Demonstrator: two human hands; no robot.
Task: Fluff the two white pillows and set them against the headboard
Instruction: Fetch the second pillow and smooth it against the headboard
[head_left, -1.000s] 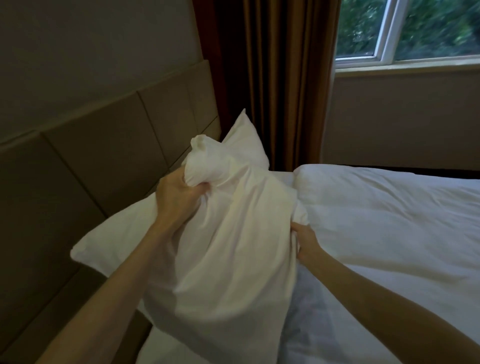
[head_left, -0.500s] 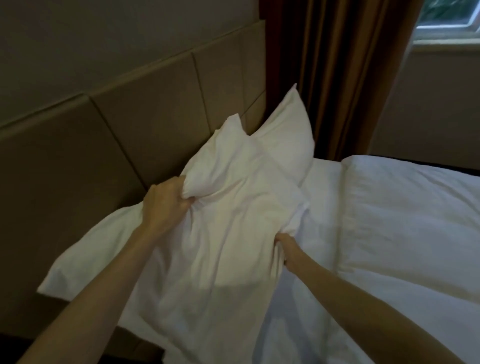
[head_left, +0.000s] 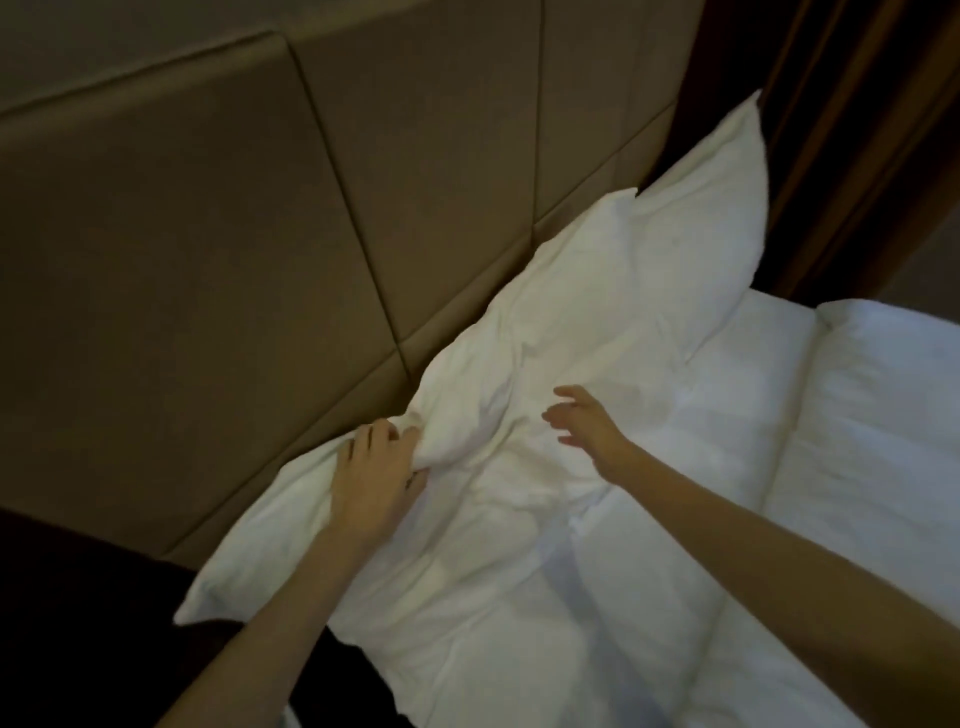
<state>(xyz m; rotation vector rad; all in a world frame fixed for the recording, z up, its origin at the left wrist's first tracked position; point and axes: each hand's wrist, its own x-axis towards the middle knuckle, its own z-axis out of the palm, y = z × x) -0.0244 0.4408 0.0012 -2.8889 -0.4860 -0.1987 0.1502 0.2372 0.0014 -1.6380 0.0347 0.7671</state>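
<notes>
Left hand (head_left: 382, 480) is clamped on a bunched fold of the near pillow (head_left: 519, 415), which lies on the bed (head_left: 857, 441) with its top edge against the headboard (head_left: 260, 234). Right hand (head_left: 587, 423), at 3 o'clock from the left, hangs just over that pillow with fingers spread, holding nothing. At 1 o'clock from the near pillow, the far pillow (head_left: 711, 208) leans on the headboard beside the curtain (head_left: 857, 130).

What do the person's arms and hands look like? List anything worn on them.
Both forearms are bare as far as the frame shows: no sleeves, watch or bracelets. The left hand and right hand wear no gloves, and no rings are discernible in the dim, slightly blurred view.
</notes>
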